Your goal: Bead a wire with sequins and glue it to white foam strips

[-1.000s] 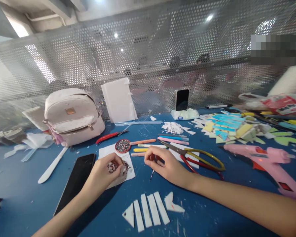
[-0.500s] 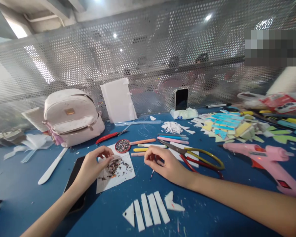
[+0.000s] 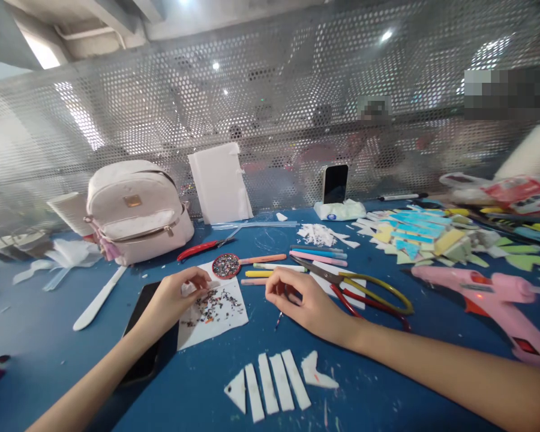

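My left hand [image 3: 184, 297] is over a white sheet of paper [image 3: 234, 324], thumb and fingers pinched together. What they hold, if anything, is hidden. Dark glittery flakes [image 3: 220, 306] are scattered on that sheet beside the fingertips. To the right, my right hand [image 3: 303, 303] rests with curled fingers, closed on something I cannot make out; a thin dark tip [image 3: 278, 321] shows just below it. Nearer to me lies a fish shape in white pieces: a head [image 3: 237, 392] with an eye dot, several strips [image 3: 266, 384] and a tail [image 3: 315, 372].
A red-rimmed round dish [image 3: 225, 266] of glitter sits behind the sheet. Several markers [image 3: 270, 258], scissors [image 3: 364, 285] and a pink glue gun [image 3: 486, 300] lie around my right hand. A black phone [image 3: 139, 354] is under my left forearm; a backpack [image 3: 135, 216] stands behind.
The view has shifted slightly, moving the background a little to the right. The flakes look more spread out on the paper. Both hands keep nearly the same pose.
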Demonstrator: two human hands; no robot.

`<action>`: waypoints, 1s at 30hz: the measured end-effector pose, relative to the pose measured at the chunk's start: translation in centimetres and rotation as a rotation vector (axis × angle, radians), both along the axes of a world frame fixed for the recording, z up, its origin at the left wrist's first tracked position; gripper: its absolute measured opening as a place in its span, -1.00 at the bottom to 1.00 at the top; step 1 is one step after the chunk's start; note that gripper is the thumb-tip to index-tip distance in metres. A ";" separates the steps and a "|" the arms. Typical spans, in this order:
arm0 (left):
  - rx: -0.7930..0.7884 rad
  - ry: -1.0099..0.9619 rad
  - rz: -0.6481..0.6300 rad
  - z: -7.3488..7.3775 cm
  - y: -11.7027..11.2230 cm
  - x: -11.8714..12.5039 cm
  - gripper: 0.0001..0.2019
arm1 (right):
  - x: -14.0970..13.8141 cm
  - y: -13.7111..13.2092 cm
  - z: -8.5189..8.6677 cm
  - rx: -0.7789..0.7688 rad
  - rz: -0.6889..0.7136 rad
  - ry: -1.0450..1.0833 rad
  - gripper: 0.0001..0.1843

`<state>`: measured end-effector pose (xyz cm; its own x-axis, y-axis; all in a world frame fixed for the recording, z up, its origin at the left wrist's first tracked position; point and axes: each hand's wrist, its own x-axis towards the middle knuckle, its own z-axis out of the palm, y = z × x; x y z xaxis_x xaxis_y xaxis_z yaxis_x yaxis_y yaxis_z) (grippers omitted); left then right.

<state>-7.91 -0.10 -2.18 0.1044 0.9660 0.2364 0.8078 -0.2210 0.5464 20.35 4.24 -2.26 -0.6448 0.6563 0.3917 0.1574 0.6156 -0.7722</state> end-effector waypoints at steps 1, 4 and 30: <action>-0.017 0.001 -0.013 0.1 0.0 0.0 -0.93 | 0.0 0.0 0.0 -0.003 0.003 -0.002 -0.90; -0.067 0.000 -0.060 0.5 -0.1 0.2 -0.89 | 0.0 0.0 -0.1 -0.003 0.005 -0.007 -0.90; 0.062 0.153 -0.041 0.7 -0.2 0.5 -0.84 | 0.1 0.0 -0.1 0.052 0.014 -0.021 -0.90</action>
